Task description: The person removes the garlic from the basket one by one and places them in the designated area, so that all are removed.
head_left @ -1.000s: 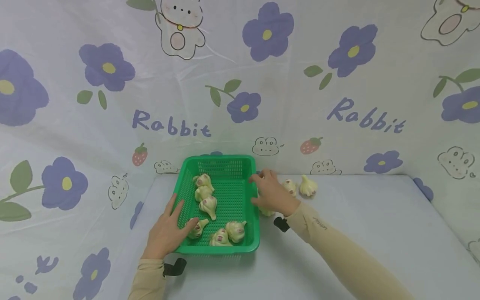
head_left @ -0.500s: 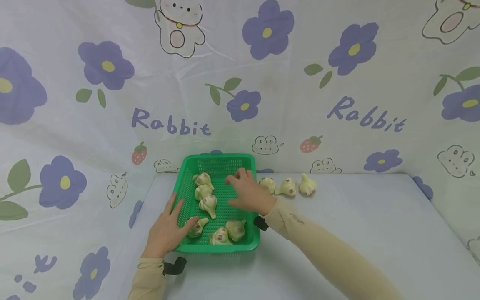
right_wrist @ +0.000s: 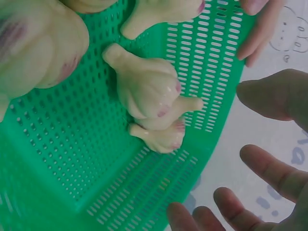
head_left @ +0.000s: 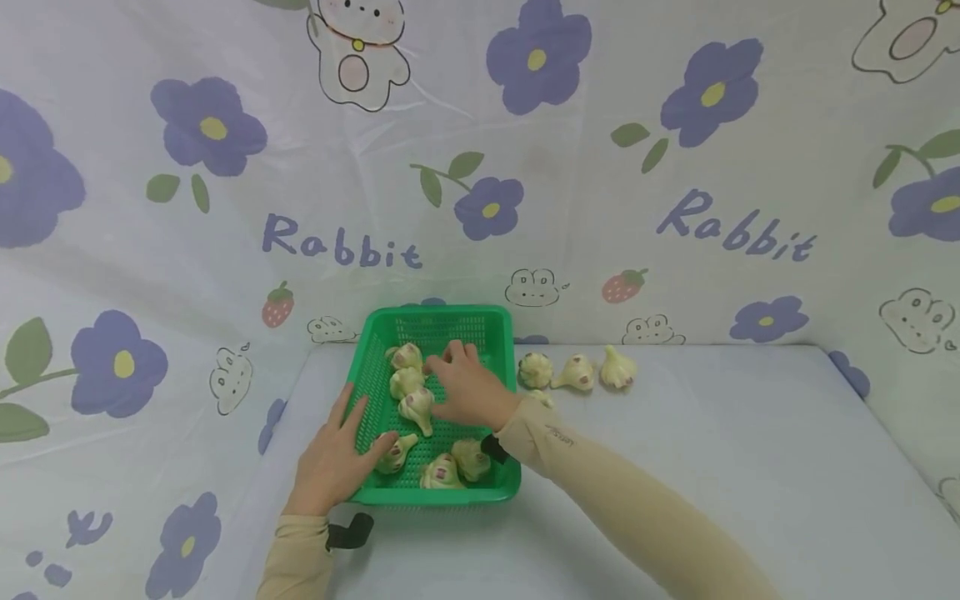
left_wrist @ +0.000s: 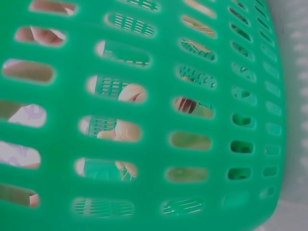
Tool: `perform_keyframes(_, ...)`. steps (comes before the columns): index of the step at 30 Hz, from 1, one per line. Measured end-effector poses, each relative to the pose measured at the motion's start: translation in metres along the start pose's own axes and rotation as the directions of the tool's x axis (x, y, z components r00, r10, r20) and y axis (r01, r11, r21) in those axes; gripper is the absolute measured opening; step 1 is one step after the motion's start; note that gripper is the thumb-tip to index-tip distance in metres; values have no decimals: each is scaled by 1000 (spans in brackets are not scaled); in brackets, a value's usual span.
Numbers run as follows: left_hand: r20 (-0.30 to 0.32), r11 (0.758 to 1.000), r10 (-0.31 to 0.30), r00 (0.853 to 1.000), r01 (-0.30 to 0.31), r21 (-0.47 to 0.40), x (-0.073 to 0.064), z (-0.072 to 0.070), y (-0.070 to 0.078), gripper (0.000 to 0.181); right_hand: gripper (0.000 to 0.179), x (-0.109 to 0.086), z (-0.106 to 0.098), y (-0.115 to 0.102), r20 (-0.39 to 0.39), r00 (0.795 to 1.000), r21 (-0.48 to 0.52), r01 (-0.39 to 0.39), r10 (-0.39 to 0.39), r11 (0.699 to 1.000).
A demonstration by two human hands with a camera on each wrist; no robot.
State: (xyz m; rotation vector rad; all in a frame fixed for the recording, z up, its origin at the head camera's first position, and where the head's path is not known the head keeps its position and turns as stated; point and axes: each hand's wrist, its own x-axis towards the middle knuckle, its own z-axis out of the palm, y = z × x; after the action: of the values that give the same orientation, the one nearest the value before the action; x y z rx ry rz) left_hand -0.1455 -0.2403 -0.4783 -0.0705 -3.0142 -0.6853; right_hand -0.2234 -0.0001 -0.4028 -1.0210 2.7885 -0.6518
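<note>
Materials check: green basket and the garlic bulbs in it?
Green basket: most likely moulded plastic, slightly glossy; uniform colour, regular slots, smooth rounded rim.

Garlic bulbs: smooth, pale with purple patches and small highlights. Could be plastic or foam replicas, but real garlic can't be ruled out by look alone.

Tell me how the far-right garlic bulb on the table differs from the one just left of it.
The far-right bulb points its stem up the head view, while the neighbouring bulb points its stem left. The neighbouring bulb shows a clear purple patch; the far-right bulb looks mostly pale. Both are on the table, outside the basket.
</note>
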Motion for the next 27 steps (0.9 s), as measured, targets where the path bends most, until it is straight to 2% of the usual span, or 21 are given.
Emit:
perform_keyframes(7, -5, 1000, 2, 1000, -2, 7, 2, 1, 0, 94, 47, 23, 12, -3, 36, 998, -16, -55, 56, 998)
perform_keyframes(14, 13, 1000, -13, 1000, 13, 3, -1, 0, 0, 95, 65, 45, 29, -4, 67, 990, -64, -122, 127, 990)
perform_keyframes(23, -2, 1000, -5, 1000, 5, 3, -1, 0, -1, 94, 51, 61, 48, -10, 105, 983, -41, -149, 152, 988)
perform_keyframes(27, -19, 1000, 8, 1000, -8, 1, -1, 1, -2, 93, 52, 65, 58, -10, 121, 977, -64, -171, 178, 983)
